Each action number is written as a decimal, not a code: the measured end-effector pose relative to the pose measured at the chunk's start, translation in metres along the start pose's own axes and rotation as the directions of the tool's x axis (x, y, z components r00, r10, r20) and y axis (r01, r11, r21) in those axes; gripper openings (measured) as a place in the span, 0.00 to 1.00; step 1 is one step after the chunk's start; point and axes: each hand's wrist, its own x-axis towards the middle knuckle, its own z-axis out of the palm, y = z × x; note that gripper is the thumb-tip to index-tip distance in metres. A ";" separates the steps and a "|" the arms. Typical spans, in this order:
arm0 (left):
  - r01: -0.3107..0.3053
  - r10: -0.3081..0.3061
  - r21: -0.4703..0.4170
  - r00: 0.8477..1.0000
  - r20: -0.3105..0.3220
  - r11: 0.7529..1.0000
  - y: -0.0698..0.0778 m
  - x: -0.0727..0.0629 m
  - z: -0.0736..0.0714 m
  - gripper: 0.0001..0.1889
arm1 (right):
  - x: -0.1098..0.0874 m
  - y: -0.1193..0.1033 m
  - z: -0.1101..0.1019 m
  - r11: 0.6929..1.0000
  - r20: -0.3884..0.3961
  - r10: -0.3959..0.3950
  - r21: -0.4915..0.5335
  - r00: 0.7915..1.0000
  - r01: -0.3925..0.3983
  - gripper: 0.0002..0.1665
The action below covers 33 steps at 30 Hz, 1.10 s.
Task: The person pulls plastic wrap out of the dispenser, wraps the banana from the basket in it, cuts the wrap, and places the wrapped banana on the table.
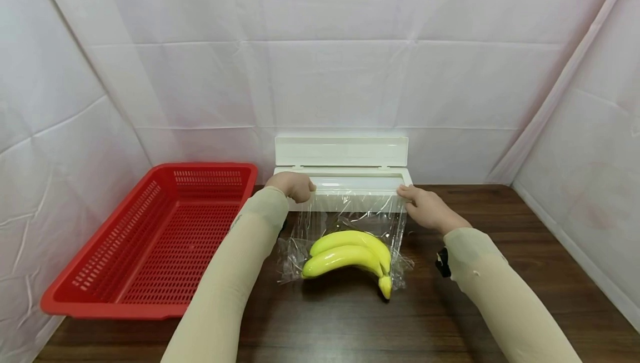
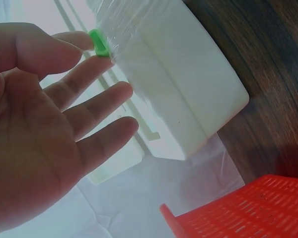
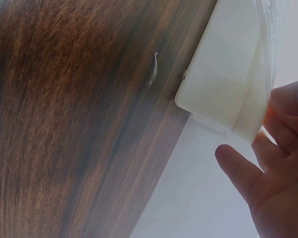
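Film (image 1: pixel 368 222): stretched from box (image 1: pixel 341 152) to bananas (image 1: pixel 345 255). Left hand (image 1: pixel 294 185) pinches slider (image 2: pixel 98 39), box's left; right hand (image 1: pixel 427 205) grips box's right. Step: seemingly cutting; next likely needs steady slide along box.

The brown table (image 1: pixel 320 329) carries a basket (image 1: pixel 115 311) (red), a white box (image 1: pixel 345 172), bananas (image 1: pixel 345 257) and film (image 1: pixel 291 260).
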 end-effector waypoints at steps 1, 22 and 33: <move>-0.001 0.001 -0.004 1.000 -0.009 1.000 0.001 0.000 0.000 0.30 | 0.000 0.000 0.000 1.000 0.001 0.002 0.003 1.000 -0.002 0.29; -0.088 0.098 0.045 0.940 -0.327 0.995 -0.008 0.016 0.004 0.16 | -0.001 -0.005 0.004 1.000 -0.024 -0.027 0.009 0.999 0.028 0.29; -0.087 0.103 0.061 0.922 -0.373 0.994 -0.007 0.016 0.007 0.12 | 0.001 -0.002 0.004 1.000 -0.015 -0.021 0.011 1.000 0.021 0.29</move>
